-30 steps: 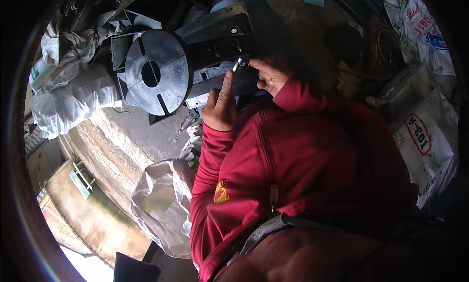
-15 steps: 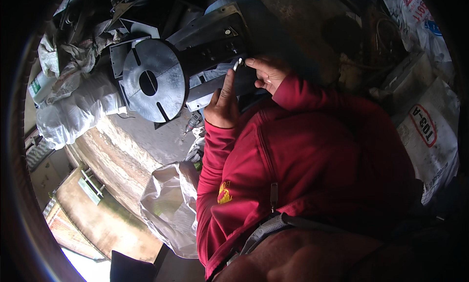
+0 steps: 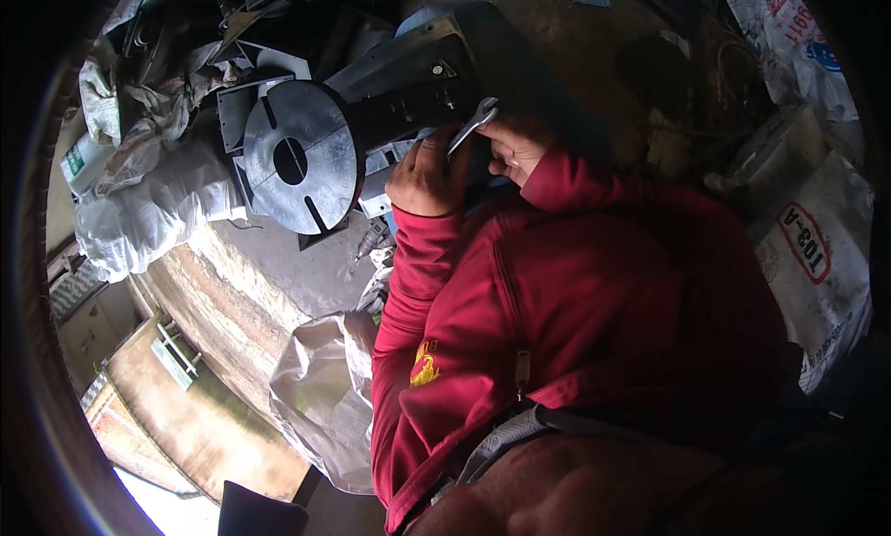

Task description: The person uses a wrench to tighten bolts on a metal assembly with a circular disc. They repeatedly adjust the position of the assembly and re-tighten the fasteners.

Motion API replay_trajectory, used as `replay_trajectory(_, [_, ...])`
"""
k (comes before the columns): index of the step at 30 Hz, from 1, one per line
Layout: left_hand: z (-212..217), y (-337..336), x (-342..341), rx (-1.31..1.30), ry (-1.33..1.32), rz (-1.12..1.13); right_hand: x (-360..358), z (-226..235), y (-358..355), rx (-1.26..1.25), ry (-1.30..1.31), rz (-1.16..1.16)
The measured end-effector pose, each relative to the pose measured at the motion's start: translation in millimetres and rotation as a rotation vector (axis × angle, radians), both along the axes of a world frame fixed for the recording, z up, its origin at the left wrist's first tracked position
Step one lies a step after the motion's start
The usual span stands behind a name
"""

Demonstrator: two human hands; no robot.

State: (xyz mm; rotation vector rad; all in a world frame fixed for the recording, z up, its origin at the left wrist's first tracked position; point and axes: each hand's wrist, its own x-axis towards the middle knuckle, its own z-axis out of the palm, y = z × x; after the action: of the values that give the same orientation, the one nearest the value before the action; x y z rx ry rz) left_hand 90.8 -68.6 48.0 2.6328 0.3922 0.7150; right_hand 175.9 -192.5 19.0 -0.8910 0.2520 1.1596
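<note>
My left hand [image 3: 425, 181] is closed round an open-ended wrench [image 3: 471, 129]. The wrench's bright jaw points up and right, over a dark metal assembly [image 3: 399, 100]. Close beside the jaw is my right hand [image 3: 522, 144], its fingers curled and pinched together; whatever they hold is hidden. At the assembly's left end stands a round grey metal disc [image 3: 325, 165] with a centre hole and two slots. A small light bolt head [image 3: 438, 70] shows on the assembly's far part.
Below the disc, a power drill [image 3: 373, 238] lies on the floor. An open white plastic bag [image 3: 320, 387] stands left of my body. Wrapped plastic bundles [image 3: 153, 206] lie at the left, and white printed sacks [image 3: 817, 258] at the right.
The wrench shows more fully now, angled up between my hands. My left index finger, stretched out before, has folded around it. My right hand stays near the same spot.
</note>
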Motion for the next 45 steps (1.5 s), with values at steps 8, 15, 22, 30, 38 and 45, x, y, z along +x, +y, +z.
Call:
replay_trajectory(8, [-9, -4, 0, -0.019, -0.003, 0.004, -1, 1, -1, -0.008, 0.012, -0.018])
replay_trajectory(15, [-4, -1, 2, -0.067, -0.014, -0.047, -1, -10, -1, 0.001, 0.011, -0.015])
replay_trajectory(22, [0, -6, 2, -0.091, -0.052, 0.060, 1, -3, -1, -0.024, 0.024, 0.001])
replay_trajectory(30, [-3, -7, 2, -0.066, -0.089, 0.035, 2, -7, -5, 0.016, 0.008, 0.006])
replay_trajectory(38, [1, -8, 4, -0.058, 0.027, -0.047, 0, -8, -4, -0.020, 0.068, -0.030])
replay_trajectory(45, [-4, -8, 4, -0.053, -0.069, 0.045, 3, -4, -4, 0.018, 0.052, 0.002])
